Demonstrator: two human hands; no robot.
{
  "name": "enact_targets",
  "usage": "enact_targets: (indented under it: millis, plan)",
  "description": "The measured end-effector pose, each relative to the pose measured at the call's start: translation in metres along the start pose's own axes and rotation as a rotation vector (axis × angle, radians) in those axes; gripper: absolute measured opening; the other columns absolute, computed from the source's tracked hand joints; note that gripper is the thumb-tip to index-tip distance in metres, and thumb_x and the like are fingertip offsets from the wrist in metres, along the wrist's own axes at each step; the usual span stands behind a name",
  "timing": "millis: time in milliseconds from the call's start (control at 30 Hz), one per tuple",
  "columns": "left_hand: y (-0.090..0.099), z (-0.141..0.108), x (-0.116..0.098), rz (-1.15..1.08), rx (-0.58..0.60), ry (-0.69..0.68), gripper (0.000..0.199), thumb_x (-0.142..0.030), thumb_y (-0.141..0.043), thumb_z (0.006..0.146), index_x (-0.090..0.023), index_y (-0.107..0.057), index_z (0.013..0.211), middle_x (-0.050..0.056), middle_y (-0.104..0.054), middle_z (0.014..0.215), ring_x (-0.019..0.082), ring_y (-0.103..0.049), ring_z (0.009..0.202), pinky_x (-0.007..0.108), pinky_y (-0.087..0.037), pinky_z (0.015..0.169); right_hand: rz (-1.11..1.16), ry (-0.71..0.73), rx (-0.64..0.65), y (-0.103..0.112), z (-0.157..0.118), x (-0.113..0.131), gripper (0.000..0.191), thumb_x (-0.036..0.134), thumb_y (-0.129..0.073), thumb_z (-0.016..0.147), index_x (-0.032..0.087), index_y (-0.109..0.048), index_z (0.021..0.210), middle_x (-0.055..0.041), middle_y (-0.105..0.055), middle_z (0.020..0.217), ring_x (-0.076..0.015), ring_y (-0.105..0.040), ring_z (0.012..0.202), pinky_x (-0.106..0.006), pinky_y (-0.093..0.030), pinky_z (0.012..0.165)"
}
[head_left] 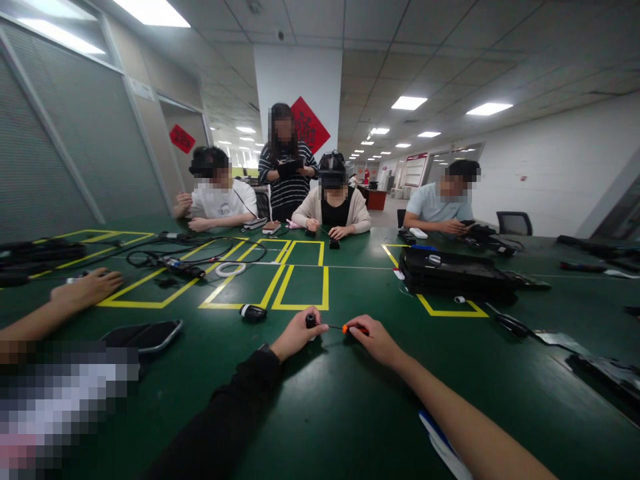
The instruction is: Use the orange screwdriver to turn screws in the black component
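My left hand [296, 335], below a black sleeve, is closed around a small black cylindrical part [311, 321]. In my right hand [374, 340] is a screwdriver [346, 329] with an orange and black handle, gripped between thumb and fingers. Its thin shaft runs left to my left fingertips, near the black part. Whether the tip touches the part, I cannot tell. A black rounded piece with a white band [253, 313] lies on the green table, left of my left hand.
Yellow tape rectangles [301, 307] mark the green table [320, 413]. Black cables [185, 267] and a white ring [231, 269] lie left. Black trays [453, 273] are stacked right. A co-worker's hand [87, 287] rests at left; several people are across the table.
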State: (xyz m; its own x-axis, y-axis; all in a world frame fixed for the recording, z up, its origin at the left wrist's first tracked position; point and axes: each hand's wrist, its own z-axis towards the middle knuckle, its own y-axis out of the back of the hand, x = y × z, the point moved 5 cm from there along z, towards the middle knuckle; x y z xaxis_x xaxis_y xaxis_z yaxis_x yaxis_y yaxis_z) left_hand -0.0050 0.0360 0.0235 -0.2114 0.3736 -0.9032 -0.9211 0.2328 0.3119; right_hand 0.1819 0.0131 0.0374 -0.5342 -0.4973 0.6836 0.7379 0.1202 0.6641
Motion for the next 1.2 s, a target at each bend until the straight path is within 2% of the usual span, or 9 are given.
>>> enact_targets:
  millis: [167,300,400,633,800,1033,1200]
  plan:
    - [0.001,0.0,0.0,0.021,0.014,0.0,0.029,-0.042,-0.058,0.072,-0.016,-0.045,0.072,-0.004,-0.05,0.064,0.008,-0.044,0.055,0.02,-0.036,0.056,0.049,0.008,-0.011,0.0,0.0,-0.002,0.019,0.022,-0.049,0.081,0.019,-0.063,0.094,-0.0049,-0.06,0.094,-0.0167,-0.055,0.088,-0.031,-0.043,0.082]
    - [0.002,0.0,-0.002,0.058,0.01,-0.034,0.036,-0.045,-0.034,0.086,-0.016,-0.049,0.071,0.0,-0.053,0.067,0.011,-0.047,0.063,0.023,-0.037,0.062,0.053,0.004,-0.046,0.0,0.001,-0.007,0.018,0.023,-0.055,0.077,0.019,-0.062,0.093,-0.0038,-0.06,0.093,-0.0166,-0.055,0.087,-0.031,-0.043,0.082]
    - [0.002,0.0,-0.004,0.026,0.024,-0.084,0.042,-0.045,-0.024,0.089,-0.016,-0.049,0.072,0.002,-0.054,0.068,0.013,-0.049,0.066,0.024,-0.039,0.067,0.054,0.005,-0.045,-0.001,0.001,-0.008,0.018,0.024,-0.057,0.076,0.019,-0.062,0.093,-0.0034,-0.06,0.093,-0.0163,-0.055,0.086,-0.03,-0.043,0.081]
    - [0.001,0.0,0.0,-0.063,0.018,-0.045,0.042,-0.046,-0.024,0.088,-0.016,-0.05,0.075,0.002,-0.055,0.068,0.013,-0.051,0.065,0.024,-0.039,0.066,-0.041,0.069,-0.024,0.0,0.003,-0.002,0.026,0.027,-0.04,0.088,0.018,-0.065,0.086,-0.0055,-0.061,0.089,-0.0173,-0.053,0.088,-0.032,-0.04,0.083]
    - [0.001,0.001,-0.006,-0.06,0.047,-0.017,0.04,-0.045,-0.028,0.088,-0.015,-0.053,0.077,0.001,-0.055,0.069,0.013,-0.051,0.068,0.025,-0.039,0.068,-0.045,0.11,-0.04,0.0,0.003,-0.001,0.019,0.025,-0.046,0.085,0.018,-0.064,0.086,-0.0056,-0.059,0.092,-0.0166,-0.053,0.09,-0.031,-0.04,0.085]
    - [0.003,0.001,-0.009,-0.009,0.016,-0.043,0.036,-0.04,-0.032,0.087,-0.016,-0.057,0.097,0.0,-0.057,0.069,0.014,-0.053,0.07,0.026,-0.039,0.071,0.035,0.018,-0.012,-0.002,0.0,-0.005,0.018,0.026,-0.056,0.078,0.017,-0.06,0.093,-0.0029,-0.062,0.088,-0.0151,-0.056,0.081,-0.029,-0.044,0.076]
    - [0.003,0.002,-0.003,-0.044,-0.011,-0.01,0.042,-0.043,-0.032,0.086,-0.013,-0.062,0.085,0.004,-0.062,0.077,0.016,-0.057,0.075,0.027,-0.042,0.073,-0.04,0.035,-0.02,0.0,0.002,-0.001,0.02,0.026,-0.046,0.084,0.019,-0.064,0.089,-0.0046,-0.063,0.089,-0.017,-0.055,0.087,-0.031,-0.041,0.081]
